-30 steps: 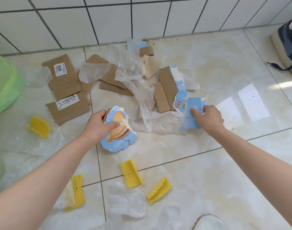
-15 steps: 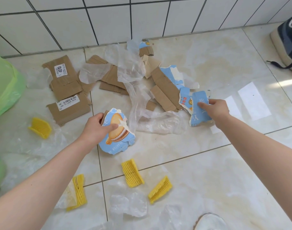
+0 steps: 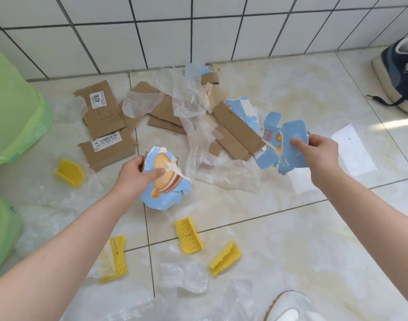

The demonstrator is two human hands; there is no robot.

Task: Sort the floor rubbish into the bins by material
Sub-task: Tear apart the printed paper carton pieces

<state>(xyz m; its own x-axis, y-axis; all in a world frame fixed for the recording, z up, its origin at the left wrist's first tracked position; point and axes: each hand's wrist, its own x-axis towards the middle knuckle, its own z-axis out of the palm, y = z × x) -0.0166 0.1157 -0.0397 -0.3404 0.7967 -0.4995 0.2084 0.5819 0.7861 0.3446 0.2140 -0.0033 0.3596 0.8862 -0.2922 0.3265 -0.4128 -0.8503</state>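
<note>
My left hand [image 3: 135, 177] grips a torn blue cardboard piece printed with a biscuit [image 3: 167, 181], thumb across its face. My right hand [image 3: 318, 154] pinches a second torn blue carton piece [image 3: 288, 144], lifted off the floor. Brown cardboard scraps [image 3: 103, 126] and another strip [image 3: 235, 133] lie on the tiled floor. Clear plastic film [image 3: 193, 126] is draped over and between them. Several yellow foam nets [image 3: 188, 238] lie nearer to me. Two green-bagged bins [image 3: 15, 107] stand at the left edge.
A white tiled wall [image 3: 198, 31] bounds the far side. A dark blue shoe [image 3: 400, 72] sits at the far right. My white shoe tip [image 3: 291, 306] shows at the bottom. More crumpled clear plastic [image 3: 184, 276] lies near my feet and by the bins.
My right hand has lifted its blue carton piece up and to the right, pulling it off the plastic film. My left hand stays gripping the biscuit-printed piece, raised slightly.
</note>
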